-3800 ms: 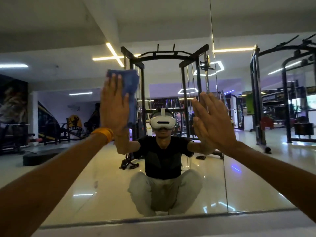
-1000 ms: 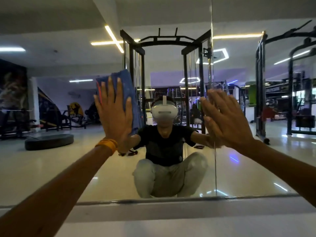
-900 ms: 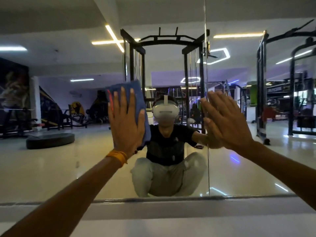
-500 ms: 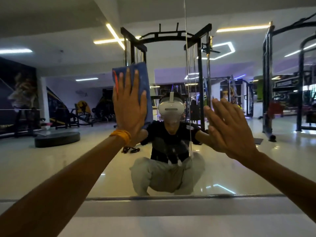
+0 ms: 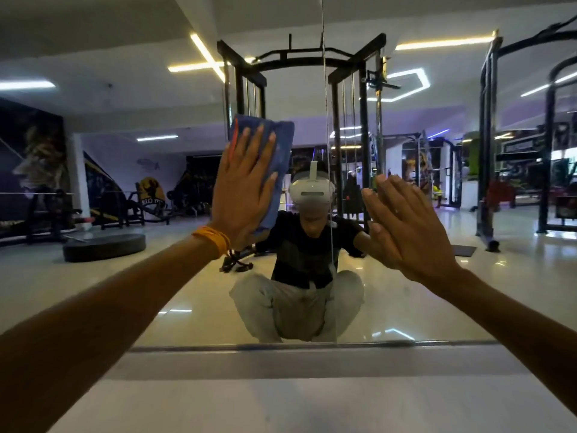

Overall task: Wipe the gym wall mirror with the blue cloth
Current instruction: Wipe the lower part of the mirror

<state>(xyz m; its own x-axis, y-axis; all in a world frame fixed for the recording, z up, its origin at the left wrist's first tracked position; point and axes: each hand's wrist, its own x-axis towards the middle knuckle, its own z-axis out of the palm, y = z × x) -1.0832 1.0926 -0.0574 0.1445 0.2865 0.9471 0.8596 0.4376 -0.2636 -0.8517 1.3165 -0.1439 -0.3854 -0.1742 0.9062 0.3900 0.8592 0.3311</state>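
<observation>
The gym wall mirror [image 5: 421,292] fills the view and reflects me squatting in front of it. My left hand [image 5: 245,189], an orange band on its wrist, lies flat with straight fingers on the blue cloth [image 5: 282,145] and presses it against the glass left of centre. The cloth shows above and to the right of the fingers. To the right of the vertical mirror seam [image 5: 326,151], my right hand [image 5: 406,226] presses flat on the bare glass, fingers spread and holding nothing.
A grey ledge [image 5: 281,360] runs along the mirror's bottom edge, with pale floor below it. The glass reflects a black cable rack [image 5: 306,60], weight machines, a round black disc on the floor [image 5: 104,246] and ceiling light strips.
My left hand has kept sliding the cloth over the glass, first down and right, then back up slightly. The mirror seam has shifted left in view. My right hand stays pressed on the glass.
</observation>
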